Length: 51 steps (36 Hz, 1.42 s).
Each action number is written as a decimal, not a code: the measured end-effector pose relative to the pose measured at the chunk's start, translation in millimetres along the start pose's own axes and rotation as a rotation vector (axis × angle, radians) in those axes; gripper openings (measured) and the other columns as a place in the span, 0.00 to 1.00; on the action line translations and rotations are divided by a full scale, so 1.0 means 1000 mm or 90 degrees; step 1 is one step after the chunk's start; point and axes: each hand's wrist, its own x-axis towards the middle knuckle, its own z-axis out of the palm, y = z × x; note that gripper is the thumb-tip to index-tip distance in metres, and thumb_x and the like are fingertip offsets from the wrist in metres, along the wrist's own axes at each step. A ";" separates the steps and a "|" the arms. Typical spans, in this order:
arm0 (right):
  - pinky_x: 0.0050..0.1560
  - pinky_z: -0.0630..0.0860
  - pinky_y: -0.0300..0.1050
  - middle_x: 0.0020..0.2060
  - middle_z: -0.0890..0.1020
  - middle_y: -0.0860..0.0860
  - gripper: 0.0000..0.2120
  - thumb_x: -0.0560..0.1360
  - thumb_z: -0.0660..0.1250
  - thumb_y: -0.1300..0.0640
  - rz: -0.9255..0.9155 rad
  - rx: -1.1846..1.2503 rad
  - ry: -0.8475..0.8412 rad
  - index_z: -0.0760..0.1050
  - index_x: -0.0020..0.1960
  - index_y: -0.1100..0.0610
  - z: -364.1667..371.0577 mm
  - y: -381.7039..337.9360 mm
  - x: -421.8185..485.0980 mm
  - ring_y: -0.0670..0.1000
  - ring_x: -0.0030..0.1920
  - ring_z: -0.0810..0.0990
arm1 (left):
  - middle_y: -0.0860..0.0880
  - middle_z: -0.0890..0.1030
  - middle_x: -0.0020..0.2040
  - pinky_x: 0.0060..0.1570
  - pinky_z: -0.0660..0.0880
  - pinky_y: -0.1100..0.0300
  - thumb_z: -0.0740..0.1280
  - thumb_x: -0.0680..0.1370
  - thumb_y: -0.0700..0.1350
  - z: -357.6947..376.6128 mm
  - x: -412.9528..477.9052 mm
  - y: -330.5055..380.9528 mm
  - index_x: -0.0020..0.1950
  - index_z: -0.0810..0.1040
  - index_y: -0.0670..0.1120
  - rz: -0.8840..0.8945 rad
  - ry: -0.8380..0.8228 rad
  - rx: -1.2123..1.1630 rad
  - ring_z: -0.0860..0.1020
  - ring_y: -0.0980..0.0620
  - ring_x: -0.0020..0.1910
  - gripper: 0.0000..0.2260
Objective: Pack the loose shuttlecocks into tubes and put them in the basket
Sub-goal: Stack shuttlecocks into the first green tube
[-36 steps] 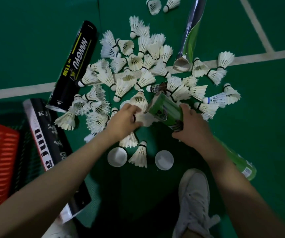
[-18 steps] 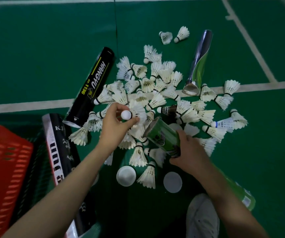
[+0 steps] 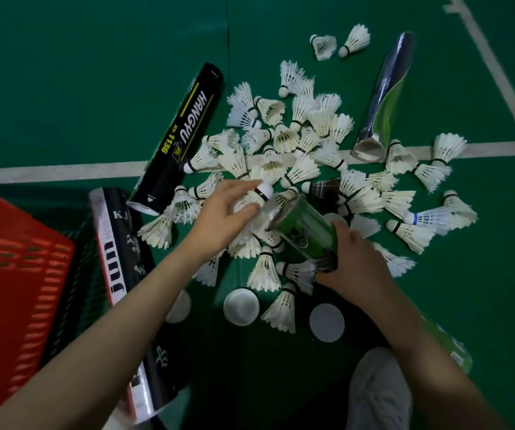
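My left hand (image 3: pixel 225 212) pinches a white shuttlecock (image 3: pixel 257 195) by its feathers, cork end pointing right toward the open mouth of a green tube (image 3: pixel 304 231). My right hand (image 3: pixel 352 262) grips that green tube around its middle, tilted up to the left; its far end shows beyond my forearm. Several loose white shuttlecocks (image 3: pixel 306 135) lie in a heap on the green court floor behind the hands. The red basket (image 3: pixel 11 274) stands at the left edge.
A black HANGYU tube (image 3: pixel 181 135) and a black-and-white tube (image 3: pixel 126 274) lie left of the heap. A blue-green tube (image 3: pixel 383 97) lies at the back right. Round white caps (image 3: pixel 240 307) sit near my arms. My shoe (image 3: pixel 380 389) is at the bottom.
My left hand picked a shuttlecock out of the heap and brought it right, up to the green tube's mouth. The camera view tilted; the right hand kept holding the tube.
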 end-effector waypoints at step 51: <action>0.55 0.74 0.55 0.66 0.68 0.59 0.48 0.65 0.73 0.46 0.064 0.030 -0.078 0.49 0.76 0.52 0.019 0.043 -0.029 0.62 0.60 0.72 | 0.41 0.71 0.54 0.52 0.67 0.53 0.66 0.76 0.53 0.074 -0.022 -0.034 0.59 0.71 0.40 0.019 0.003 0.521 0.71 0.42 0.53 0.20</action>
